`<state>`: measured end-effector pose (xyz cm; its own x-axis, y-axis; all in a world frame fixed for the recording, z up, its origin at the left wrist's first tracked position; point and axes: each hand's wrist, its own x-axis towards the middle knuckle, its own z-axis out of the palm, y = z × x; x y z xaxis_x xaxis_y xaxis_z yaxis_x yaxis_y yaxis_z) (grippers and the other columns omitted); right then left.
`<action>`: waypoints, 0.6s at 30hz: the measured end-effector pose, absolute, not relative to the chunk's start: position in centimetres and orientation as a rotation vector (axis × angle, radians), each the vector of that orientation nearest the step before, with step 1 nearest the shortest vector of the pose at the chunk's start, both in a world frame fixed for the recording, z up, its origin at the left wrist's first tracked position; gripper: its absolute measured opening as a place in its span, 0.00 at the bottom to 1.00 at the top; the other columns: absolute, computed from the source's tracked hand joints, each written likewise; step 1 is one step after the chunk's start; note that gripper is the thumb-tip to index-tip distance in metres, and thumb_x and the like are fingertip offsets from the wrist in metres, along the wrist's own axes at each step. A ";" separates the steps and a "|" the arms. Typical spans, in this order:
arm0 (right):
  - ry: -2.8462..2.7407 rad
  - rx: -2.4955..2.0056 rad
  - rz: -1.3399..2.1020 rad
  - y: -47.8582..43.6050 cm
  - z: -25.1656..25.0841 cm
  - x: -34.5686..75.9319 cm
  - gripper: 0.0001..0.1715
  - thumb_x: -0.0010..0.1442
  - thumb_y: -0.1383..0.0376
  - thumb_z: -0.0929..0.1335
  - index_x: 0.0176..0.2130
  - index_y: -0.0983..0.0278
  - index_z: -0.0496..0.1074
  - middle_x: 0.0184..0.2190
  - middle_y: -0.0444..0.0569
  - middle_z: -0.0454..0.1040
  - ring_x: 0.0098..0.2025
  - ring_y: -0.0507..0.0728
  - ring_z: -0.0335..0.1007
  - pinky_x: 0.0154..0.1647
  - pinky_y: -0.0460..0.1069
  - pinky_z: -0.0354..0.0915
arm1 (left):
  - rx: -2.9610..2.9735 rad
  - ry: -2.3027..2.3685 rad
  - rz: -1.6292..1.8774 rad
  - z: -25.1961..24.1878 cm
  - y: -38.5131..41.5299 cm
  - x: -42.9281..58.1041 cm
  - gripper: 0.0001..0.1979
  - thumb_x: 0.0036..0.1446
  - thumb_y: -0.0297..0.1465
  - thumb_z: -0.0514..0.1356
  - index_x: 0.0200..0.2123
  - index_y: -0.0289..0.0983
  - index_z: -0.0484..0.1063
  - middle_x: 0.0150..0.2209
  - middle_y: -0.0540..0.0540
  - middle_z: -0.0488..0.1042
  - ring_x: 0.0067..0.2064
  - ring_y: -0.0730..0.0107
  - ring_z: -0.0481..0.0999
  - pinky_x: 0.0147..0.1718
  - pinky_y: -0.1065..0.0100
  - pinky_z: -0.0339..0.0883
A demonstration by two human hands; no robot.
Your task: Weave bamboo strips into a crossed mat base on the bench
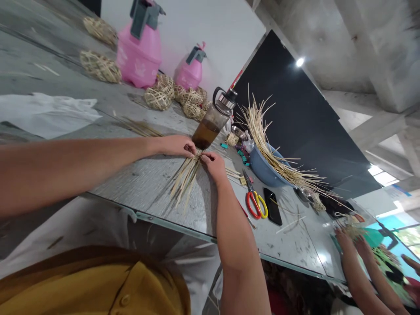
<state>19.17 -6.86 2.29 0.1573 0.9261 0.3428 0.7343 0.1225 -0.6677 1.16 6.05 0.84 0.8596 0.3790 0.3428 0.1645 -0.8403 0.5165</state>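
Note:
My left hand (179,145) and my right hand (214,165) meet at a small woven patch of thin bamboo strips (185,175) on the table. The fingers of each hand pinch the strips at the crossing. Loose strip ends fan out toward the table's front edge, and more stick out to both sides. Just behind the hands stands a bottle with brown liquid (208,127). To the right of my right forearm lie scissors with one red and one yellow handle (257,204), beside a black phone (272,206).
A blue basin (267,168) holds a large bundle of strips (262,131). Pink spray bottles (139,54) and several woven balls (159,97) stand along the wall. White cloth (49,113) lies at left. A co-worker's hands (346,238) work at far right.

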 end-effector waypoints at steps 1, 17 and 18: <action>-1.569 -1.637 0.345 -6.9 2.3 19.2 0.14 0.55 0.56 0.65 0.34 0.55 0.79 0.38 0.51 0.81 0.42 0.58 0.76 0.49 0.54 0.68 | 2.539 0.393 0.589 0.8 6.1 1.1 0.16 0.55 0.40 0.59 0.40 0.36 0.78 0.38 0.45 0.79 0.38 0.64 0.73 0.38 0.66 0.63; -1.784 -1.714 0.165 -6.9 2.6 18.5 0.05 0.53 0.61 0.71 0.33 0.57 0.79 0.33 0.50 0.77 0.38 0.58 0.70 0.43 0.54 0.66 | 2.532 0.371 0.556 1.3 5.6 1.3 0.17 0.53 0.40 0.60 0.42 0.36 0.78 0.41 0.45 0.79 0.41 0.65 0.74 0.40 0.69 0.63; -1.793 -1.708 0.161 -6.9 2.6 18.5 0.06 0.54 0.60 0.71 0.33 0.56 0.79 0.32 0.50 0.77 0.38 0.59 0.70 0.43 0.54 0.66 | 2.531 0.369 0.557 1.3 5.6 1.3 0.16 0.54 0.40 0.60 0.41 0.36 0.78 0.40 0.45 0.80 0.40 0.65 0.74 0.39 0.69 0.63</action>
